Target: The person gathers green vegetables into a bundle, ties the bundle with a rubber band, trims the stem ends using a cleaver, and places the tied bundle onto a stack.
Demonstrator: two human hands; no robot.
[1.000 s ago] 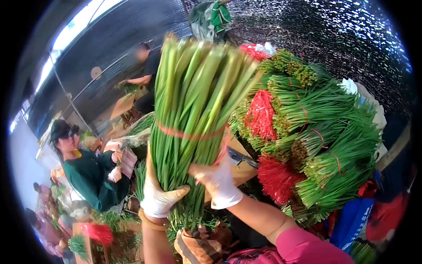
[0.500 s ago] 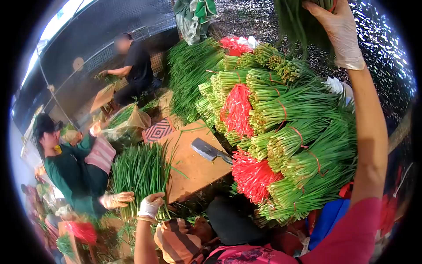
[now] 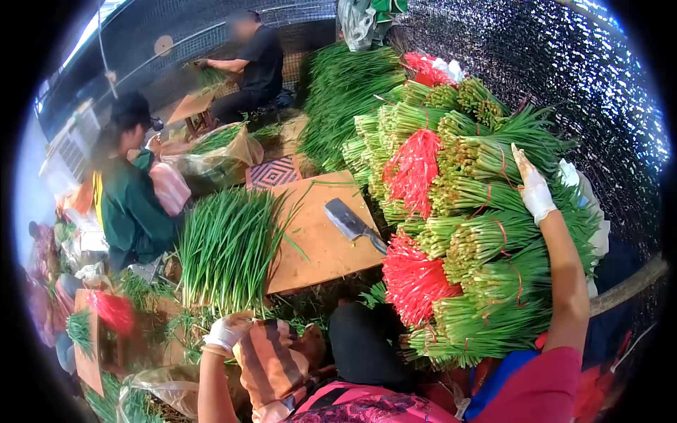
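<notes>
My right hand, in a pale glove, rests on the right side of the stacked bundles of green stalks, fingers stretched out and nothing gripped. The bundles are tied with red bands. Low on the left, my left hand, also gloved, is beside the lower end of a loose pile of long green leaves; what its fingers do is unclear. A cleaver lies on the wooden board between the pile and the stack. Two bunches of red ties lie against the stack.
A person in dark green sits at the left, and another in black sits farther back. A large heap of leaves stands behind the board. Dark netting closes off the back right. A plastic bag lies at lower left.
My right hand has come down from the top right onto the stack, and the bundle it held is no longer in it. My left hand is lower relative to the leaf pile. The view has shifted.
</notes>
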